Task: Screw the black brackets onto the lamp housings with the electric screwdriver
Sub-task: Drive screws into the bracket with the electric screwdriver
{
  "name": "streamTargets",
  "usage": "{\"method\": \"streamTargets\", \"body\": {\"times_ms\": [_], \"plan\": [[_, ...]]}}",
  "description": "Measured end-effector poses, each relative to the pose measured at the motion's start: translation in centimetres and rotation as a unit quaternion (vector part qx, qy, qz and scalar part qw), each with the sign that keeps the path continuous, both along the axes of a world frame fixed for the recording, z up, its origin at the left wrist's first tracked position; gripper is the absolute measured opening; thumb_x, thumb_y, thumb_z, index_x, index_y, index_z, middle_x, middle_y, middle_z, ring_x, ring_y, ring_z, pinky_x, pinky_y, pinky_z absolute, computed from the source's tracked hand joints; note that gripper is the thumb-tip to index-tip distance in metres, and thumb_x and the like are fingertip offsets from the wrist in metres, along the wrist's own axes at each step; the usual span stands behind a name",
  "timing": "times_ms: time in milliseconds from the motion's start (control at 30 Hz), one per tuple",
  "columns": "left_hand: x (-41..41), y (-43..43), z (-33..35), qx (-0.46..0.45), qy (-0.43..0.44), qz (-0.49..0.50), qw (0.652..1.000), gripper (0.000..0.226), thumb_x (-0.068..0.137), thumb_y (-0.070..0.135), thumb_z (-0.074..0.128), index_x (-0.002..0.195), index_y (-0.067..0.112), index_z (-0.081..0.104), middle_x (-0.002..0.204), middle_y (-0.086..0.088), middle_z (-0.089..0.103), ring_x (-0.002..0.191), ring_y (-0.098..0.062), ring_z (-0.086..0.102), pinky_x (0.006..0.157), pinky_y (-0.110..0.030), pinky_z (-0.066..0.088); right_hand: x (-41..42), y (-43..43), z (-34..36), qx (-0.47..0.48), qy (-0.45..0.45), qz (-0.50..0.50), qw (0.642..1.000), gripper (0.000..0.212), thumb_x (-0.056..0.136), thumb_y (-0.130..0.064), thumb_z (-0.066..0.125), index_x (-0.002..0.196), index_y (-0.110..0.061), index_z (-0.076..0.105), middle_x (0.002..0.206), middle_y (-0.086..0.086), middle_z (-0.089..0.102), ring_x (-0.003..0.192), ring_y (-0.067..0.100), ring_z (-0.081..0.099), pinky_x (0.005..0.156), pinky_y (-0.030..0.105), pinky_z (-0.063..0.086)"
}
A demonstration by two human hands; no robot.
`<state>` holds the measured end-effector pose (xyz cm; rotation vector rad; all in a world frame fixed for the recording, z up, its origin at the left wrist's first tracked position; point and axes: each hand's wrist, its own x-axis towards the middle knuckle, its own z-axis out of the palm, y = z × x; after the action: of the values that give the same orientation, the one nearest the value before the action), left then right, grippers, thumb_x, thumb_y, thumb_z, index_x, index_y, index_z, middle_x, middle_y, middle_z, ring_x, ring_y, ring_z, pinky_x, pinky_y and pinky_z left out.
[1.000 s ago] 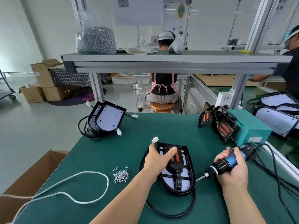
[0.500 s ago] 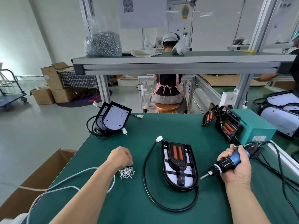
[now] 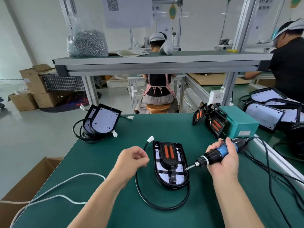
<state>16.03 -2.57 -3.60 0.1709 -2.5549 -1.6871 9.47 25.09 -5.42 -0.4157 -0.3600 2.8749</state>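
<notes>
While its fingers (image 3: pixel 229 143) curl fully round the blue barrel, the right hand (image 3: pixel 224 160) grips the electric screwdriver (image 3: pixel 213 155), palm up and thumb over the top. The tool lies slanted, with its bit pointing down and to the left. The tip is at the right rim of the lamp housing (image 3: pixel 162 174), though I cannot tell whether it touches. The left hand (image 3: pixel 131 160) hovers just left of that housing with its fingers (image 3: pixel 141 159) drawn into a loose fist, fingertips tucked against the thumb. Whether they pinch anything is hidden.

The housing lies flat on the green table (image 3: pixel 164 125) between the two hands, rounded end toward the person. The black bracket (image 3: pixel 169 160) with two orange strips sits in it along the middle. A black cable (image 3: pixel 162 207) loops round the near end and runs up the left side to a white connector (image 3: pixel 150 139). At the table's far right a teal box (image 3: pixel 241 123) has more bracketed housings (image 3: pixel 215 125) leaning on it. Two plain housings (image 3: pixel 105 120) are propped at the far left.
</notes>
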Motion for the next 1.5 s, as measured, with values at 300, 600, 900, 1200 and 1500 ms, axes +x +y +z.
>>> {"method": "streamTargets", "body": {"times_ms": [300,600,900,1200,1500], "plan": [[3.4,6.3,0.6,0.322,-0.104,-0.076,0.938,0.015,0.082,-0.01,0.071,0.085,0.005,0.071,0.076,-0.009,0.068,0.066,-0.012,0.064,0.067,-0.023,0.049,2.4,-2.5,4.9,0.048,0.009,-0.026,0.998,0.016,0.091,-0.018,0.073,0.087,-0.014,0.059,0.064,-0.005,0.06,0.051,0.007,0.055,0.053,0.02,0.05],[3.2,6.6,0.7,0.372,-0.118,-0.084,0.917,0.015,0.082,-0.012,0.068,0.082,0.003,0.071,0.074,-0.011,0.067,0.064,-0.013,0.063,0.063,-0.022,0.052,3.0,-2.7,5.5,0.142,0.036,-0.081,0.986,0.021,0.09,-0.017,0.074,0.1,-0.015,0.056,0.068,-0.003,0.057,0.053,0.01,0.053,0.055,0.023,0.049],[3.0,7.3,0.0,0.358,-0.097,-0.067,0.926,0.02,0.079,-0.012,0.072,0.075,0.007,0.074,0.074,-0.013,0.067,0.063,-0.015,0.064,0.062,-0.022,0.052,3.7,-2.9,6.0,0.176,0.033,-0.093,0.979,0.016,0.092,-0.016,0.072,0.1,-0.016,0.058,0.067,-0.003,0.057,0.054,0.011,0.052,0.055,0.024,0.049],[4.2,8.7,-0.5,0.161,0.112,-0.01,0.981,0.044,0.083,-0.01,0.068,0.087,0.034,0.073,0.074,0.005,0.067,0.07,-0.007,0.058,0.07,-0.017,0.05,3.6,-3.8,6.0,0.198,-0.035,-0.138,0.97,0.015,0.091,-0.013,0.071,0.092,-0.015,0.056,0.063,-0.001,0.057,0.053,0.013,0.055,0.055,0.027,0.048],[4.5,8.7,-1.1,0.039,0.19,-0.011,0.981,0.045,0.084,-0.004,0.07,0.102,0.037,0.067,0.084,0.014,0.066,0.08,-0.006,0.058,0.076,-0.011,0.044,2.7,-3.8,4.7,0.185,-0.061,-0.122,0.973,0.019,0.091,-0.012,0.072,0.095,-0.015,0.054,0.062,-0.002,0.058,0.052,0.012,0.057,0.053,0.026,0.05]]}}
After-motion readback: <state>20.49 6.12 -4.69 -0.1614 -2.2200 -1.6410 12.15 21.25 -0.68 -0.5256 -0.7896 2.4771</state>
